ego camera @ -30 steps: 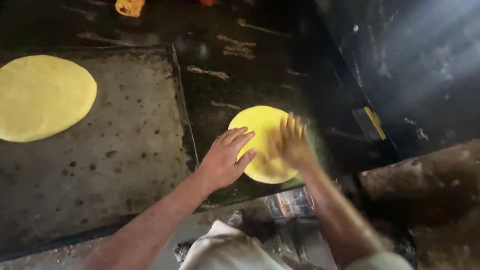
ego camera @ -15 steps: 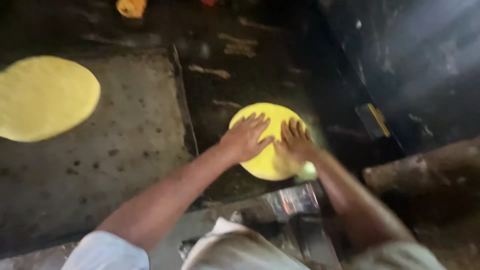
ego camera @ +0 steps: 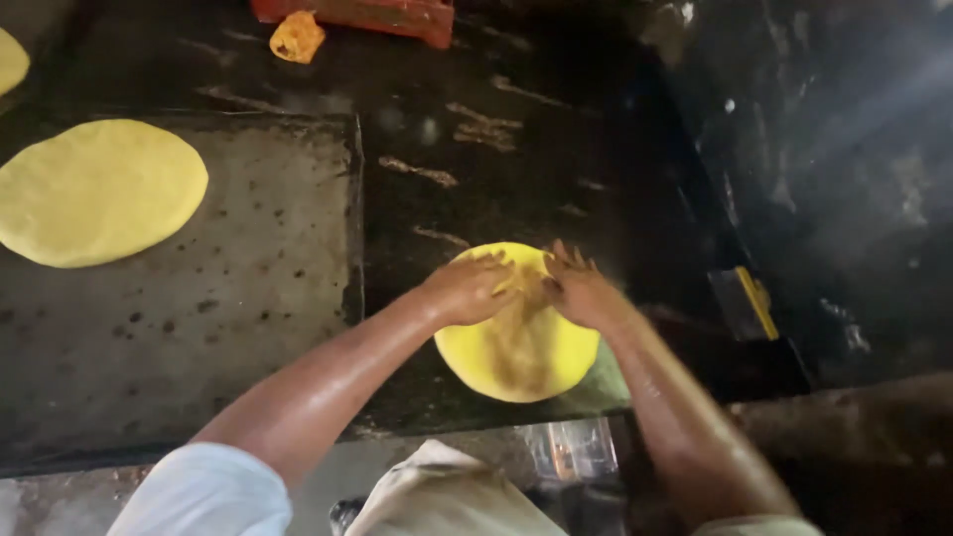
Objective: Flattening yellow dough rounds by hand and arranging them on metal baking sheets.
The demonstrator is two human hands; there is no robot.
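1. Left of the dough disc (ego camera: 521,347), a flatbread (ego camera: 97,193) lies on the griddle (ego camera: 199,328); I judge it could scorch unattended.
2. My left hand (ego camera: 472,288) and right hand (ego camera: 581,293) press flat, fingers spread, on the disc's far edge; it sits on the dark counter (ego camera: 496,149) and could tear.

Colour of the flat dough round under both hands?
Yellow, shaded brownish mid-disc; dough round, head view.

Bare dark counter (ego camera: 496,149) beyond the hands; yellow dough round (ego camera: 99,194) well left; red block (ego camera: 367,15) farthest back
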